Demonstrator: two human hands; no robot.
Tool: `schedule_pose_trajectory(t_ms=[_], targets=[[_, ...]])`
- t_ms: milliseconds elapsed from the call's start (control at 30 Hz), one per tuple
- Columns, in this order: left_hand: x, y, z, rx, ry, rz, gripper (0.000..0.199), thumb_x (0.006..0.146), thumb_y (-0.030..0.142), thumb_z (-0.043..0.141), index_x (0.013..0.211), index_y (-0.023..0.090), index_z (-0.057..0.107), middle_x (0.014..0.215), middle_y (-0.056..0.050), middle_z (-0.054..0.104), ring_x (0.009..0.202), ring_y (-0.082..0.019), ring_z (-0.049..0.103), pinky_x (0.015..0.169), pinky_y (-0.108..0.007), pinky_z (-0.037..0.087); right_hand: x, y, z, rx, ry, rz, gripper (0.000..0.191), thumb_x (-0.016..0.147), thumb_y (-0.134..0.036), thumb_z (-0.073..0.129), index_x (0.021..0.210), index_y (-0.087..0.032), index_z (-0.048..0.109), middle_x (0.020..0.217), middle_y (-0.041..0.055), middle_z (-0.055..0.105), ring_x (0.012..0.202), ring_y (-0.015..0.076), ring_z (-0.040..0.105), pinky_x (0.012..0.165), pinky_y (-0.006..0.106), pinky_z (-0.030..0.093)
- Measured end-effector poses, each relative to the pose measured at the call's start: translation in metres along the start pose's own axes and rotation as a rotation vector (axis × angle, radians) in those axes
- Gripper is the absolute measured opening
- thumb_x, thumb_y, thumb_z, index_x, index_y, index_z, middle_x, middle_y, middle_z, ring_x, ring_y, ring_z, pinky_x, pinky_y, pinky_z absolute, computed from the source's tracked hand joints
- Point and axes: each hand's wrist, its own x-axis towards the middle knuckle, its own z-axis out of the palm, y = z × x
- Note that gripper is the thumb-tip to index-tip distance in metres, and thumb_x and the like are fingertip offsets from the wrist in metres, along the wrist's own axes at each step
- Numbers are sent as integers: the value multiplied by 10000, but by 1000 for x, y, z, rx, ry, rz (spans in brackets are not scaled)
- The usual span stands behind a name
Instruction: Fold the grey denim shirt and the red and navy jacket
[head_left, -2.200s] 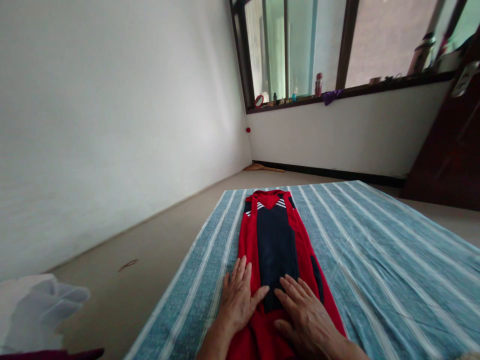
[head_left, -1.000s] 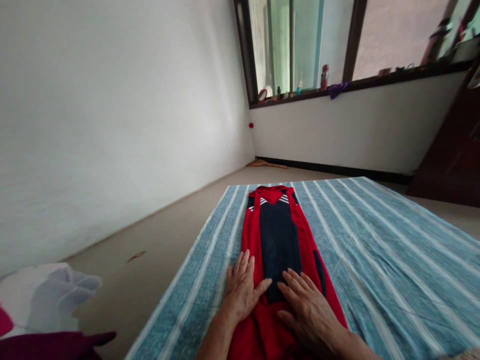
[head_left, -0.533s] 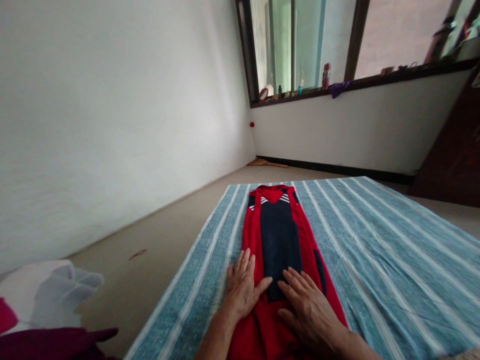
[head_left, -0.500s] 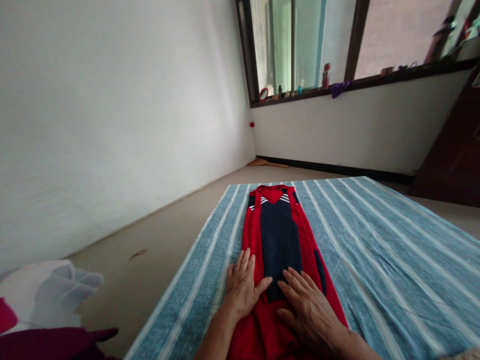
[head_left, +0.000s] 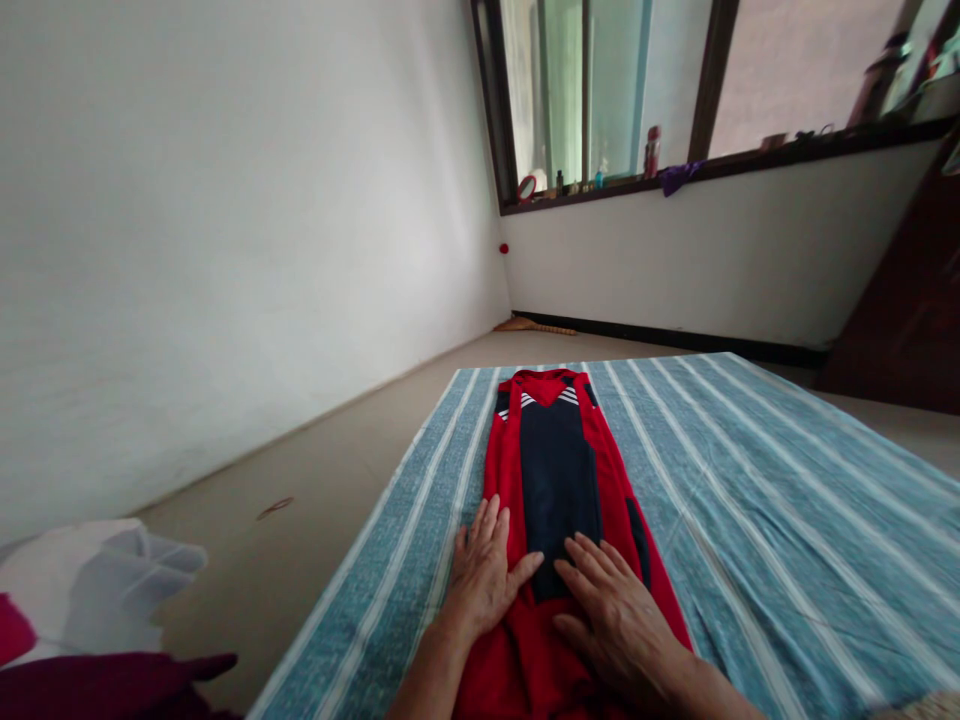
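Note:
A red and navy jacket [head_left: 559, 470] with white stripes near its collar lies folded lengthwise into a long strip on a blue striped cloth [head_left: 720, 480]. On the garment's left edge rests my left hand [head_left: 484, 575], flat, with its thumb pointing inward. My right hand [head_left: 619, 605] presses on the lower part of the garment, palm down and fingers spread a little. Neither hand grasps the fabric. The near end of the garment runs under my wrists and out of the frame.
White and dark purple fabrics [head_left: 112, 690] lie at the lower left, off the cloth's edge. A thin loop [head_left: 275, 508] is on the floor. Beyond are a broom [head_left: 536, 326] by the wall, a windowsill with bottles [head_left: 652, 152], and dark red furniture [head_left: 900, 310] at right.

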Motion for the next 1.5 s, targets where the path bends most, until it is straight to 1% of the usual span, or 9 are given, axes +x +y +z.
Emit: schedule_pose_trajectory(t_ms=[267,667,933,1200,1500], targets=[[1,-2,4,-2,6,0,806,884,649,316,1445,70,311,1545,-154,164,1422,-302,137,1127,-514,206,-1,2,2,-13,9,-12,495,894,-424,523,1334,-197,521,1440,124,410,1356,295,330,1109,507,271],[1,-2,2,-6,13,2,812,880,657,315,1444,72,315,1543,-154,165,1420,-300,143,1123,-511,218,-1,4,5,-3,33,-20,488,884,-413,535,1327,-209,526,1438,120,417,1352,297,337,1108,509,273],[1,-1,2,-10,-3,-9,808,882,652,316,1448,77,307,1544,-155,157,1423,-296,133,1125,-508,206,0,-2,-5,-8,-23,2,500,891,-413,522,1334,-181,521,1441,127,406,1356,300,327,1113,506,268],[1,-2,4,-8,25,6,801,882,651,327,1441,78,323,1539,-158,184,1421,-298,145,1122,-510,220,0,-2,-5,-20,-31,8,498,890,-415,517,1335,-191,521,1440,126,407,1354,300,329,1109,509,269],[1,-1,2,-13,17,6,797,880,652,324,1440,85,330,1536,-158,198,1418,-304,154,1118,-513,224,0,-3,-6,-40,-36,3,512,899,-432,497,1348,-189,507,1446,125,398,1359,295,318,1111,502,267]])
